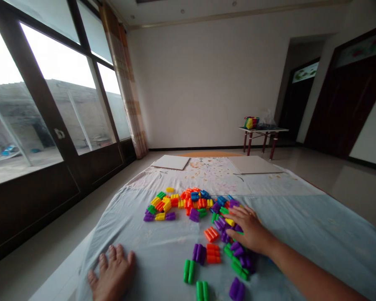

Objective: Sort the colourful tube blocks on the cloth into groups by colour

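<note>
My left hand [114, 274] lies flat on the light blue cloth with its fingers spread, holding nothing. Over the right side of a loose pile of plastic building blocks reaches my right hand [249, 229], palm down and fingers apart. Between its thumb and fingers shows a yellow block [229, 222]; I see no firm grip on it. Purple blocks [221, 223] and green ones [236, 263] lie beneath and beside that hand. Orange blocks [213, 253] sit to its left. Farther left spread yellow blocks [160, 217], and blue blocks [195, 196] lie at the back.
A cloth [150, 251] covers the table, with a floral part at the far end. Two flat boards, a white one [171, 162] and a beige one [253, 164], lie there. Beyond stands a small table [263, 130] with a colourful bag [251, 122]. Glass doors line the left.
</note>
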The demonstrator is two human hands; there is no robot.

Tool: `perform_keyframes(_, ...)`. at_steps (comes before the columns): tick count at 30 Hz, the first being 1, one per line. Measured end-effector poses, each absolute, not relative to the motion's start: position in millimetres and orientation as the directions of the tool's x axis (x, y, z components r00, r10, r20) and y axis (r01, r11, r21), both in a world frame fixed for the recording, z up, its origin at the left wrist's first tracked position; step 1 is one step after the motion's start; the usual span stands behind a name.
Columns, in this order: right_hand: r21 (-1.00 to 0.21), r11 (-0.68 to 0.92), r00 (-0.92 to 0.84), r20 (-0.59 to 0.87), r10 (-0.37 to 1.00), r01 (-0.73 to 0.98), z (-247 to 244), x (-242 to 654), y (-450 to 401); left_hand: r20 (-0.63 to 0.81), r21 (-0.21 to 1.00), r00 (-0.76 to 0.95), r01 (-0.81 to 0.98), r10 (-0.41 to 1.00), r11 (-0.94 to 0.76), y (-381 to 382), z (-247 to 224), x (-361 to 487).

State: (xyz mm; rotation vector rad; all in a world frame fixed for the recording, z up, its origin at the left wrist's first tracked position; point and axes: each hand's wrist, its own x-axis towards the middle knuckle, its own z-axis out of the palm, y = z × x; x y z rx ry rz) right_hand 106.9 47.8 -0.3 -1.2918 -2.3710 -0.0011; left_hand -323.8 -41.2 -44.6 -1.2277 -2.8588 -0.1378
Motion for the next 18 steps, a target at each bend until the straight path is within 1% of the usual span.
perform_keyframes(2,-0.293,0.502,-0.300,0.528,0.794,0.814,-24,152,51,0.079,0.149,-0.677,0.734,0.732,0.663,-28,-36,-329)
perform_keyframes(4,-0.412,0.439,-0.116,0.610,0.783,0.799,-55,193,56,0.134,0.222,-0.616,0.782,0.776,0.582,-6,-27,-328)
perform_keyframes(6,-0.528,0.351,0.107,0.653,0.749,0.774,-87,223,61,0.180,0.261,-0.518,0.845,0.836,0.467,21,-20,-320)
perform_keyframes(9,-0.638,0.305,0.246,0.626,0.740,0.707,-120,244,65,0.204,0.320,-0.425,0.880,0.882,0.350,63,-17,-306)
perform_keyframes(12,-0.674,0.325,0.249,0.609,0.753,0.664,-130,243,64,0.188,0.387,-0.447,0.852,0.874,0.352,95,-16,-296)
perform_keyframes(15,-0.665,0.363,0.168,0.594,0.786,0.653,-127,234,59,0.170,0.446,-0.470,0.820,0.866,0.358,115,-15,-286)
perform_keyframes(18,-0.647,0.390,0.058,0.558,0.828,0.655,-120,225,53,0.172,0.499,-0.412,0.820,0.895,0.281,127,-17,-263)
